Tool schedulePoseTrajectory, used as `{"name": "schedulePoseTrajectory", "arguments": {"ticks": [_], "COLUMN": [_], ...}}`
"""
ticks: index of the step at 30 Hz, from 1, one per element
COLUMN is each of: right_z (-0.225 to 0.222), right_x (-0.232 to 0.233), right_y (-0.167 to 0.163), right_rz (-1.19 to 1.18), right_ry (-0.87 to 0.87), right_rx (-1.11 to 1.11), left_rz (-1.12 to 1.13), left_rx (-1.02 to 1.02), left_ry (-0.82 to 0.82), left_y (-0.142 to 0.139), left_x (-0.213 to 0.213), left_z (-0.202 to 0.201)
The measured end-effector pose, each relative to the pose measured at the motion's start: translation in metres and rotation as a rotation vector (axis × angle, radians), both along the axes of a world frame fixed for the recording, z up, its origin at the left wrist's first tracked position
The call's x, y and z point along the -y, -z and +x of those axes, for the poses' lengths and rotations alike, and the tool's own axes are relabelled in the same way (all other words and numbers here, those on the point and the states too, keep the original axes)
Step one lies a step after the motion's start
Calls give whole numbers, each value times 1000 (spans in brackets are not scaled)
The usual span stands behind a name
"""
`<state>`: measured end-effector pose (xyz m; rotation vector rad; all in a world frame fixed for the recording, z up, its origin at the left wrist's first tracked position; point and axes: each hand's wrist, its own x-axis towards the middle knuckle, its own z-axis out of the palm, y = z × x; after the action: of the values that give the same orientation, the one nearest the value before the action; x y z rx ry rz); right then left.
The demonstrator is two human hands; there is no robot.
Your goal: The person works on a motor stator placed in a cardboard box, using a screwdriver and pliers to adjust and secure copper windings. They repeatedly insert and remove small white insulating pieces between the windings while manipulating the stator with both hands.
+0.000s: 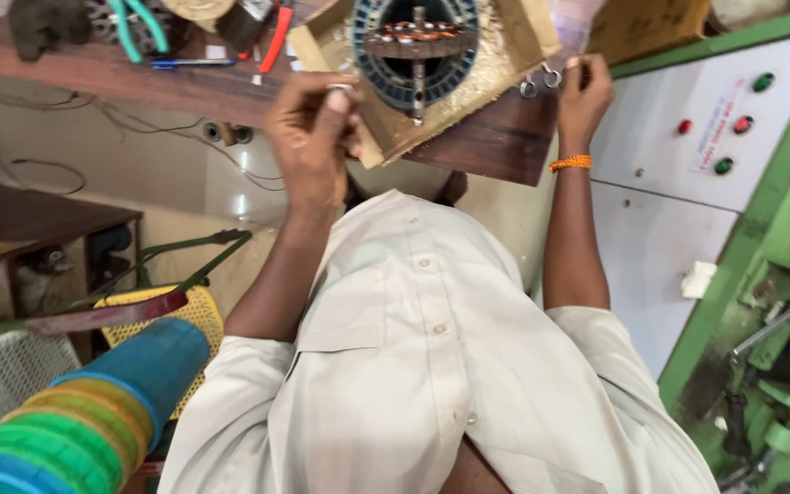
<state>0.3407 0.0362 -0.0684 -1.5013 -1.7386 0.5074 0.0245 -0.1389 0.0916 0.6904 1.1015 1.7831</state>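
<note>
A round motor stator (413,41) with a dark blue ring and copper coils sits in a shallow wooden frame (514,41) on the dark workbench (496,142). My left hand (313,128) is raised at the frame's near left corner, thumb and fingers pinched on a small metal piece (341,89). My right hand (582,91), with an orange thread band on the wrist, has its fingers curled at the frame's right corner beside two small metal rings (537,84). What those fingers hold is hidden. My pale shirt fills the lower middle.
Teal-handled pliers (139,23), a red-handled tool (276,37) and a blue pen (185,63) lie on the bench. At right are a white control panel (678,183) with red and green buttons and a green machine (779,384). Stacked coloured plastic rolls (93,412), a yellow basket (198,311) and a white basket (2,375) sit lower left.
</note>
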Motion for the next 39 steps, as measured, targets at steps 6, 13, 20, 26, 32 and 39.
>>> {"name": "schedulePoseTrajectory", "arguments": {"ticks": [6,13,20,26,32,39], "right_z": [-17,22,66,110,77,-29], "right_x": [32,97,105,132,136,140], "right_y": [26,-1,43,39,-41,-126], "right_rz": [-66,-350,-1063,-865,-681,-1044], "right_ry": [-96,-10,98,43,-112,-596], "right_rx": [260,566,-623,-1318,-1180,-692], "left_rz": [-58,-26,27,-68,-73,-91], "left_rx": [100,69,-78,-369,-293,-268], "left_ry": [215,10,140,258,325,390], "left_y": [4,10,6,-9,-11,3], "left_x": [-16,-27,-44,-48,-50,-62], "left_z": [-1,3,5,8,22,39]}}
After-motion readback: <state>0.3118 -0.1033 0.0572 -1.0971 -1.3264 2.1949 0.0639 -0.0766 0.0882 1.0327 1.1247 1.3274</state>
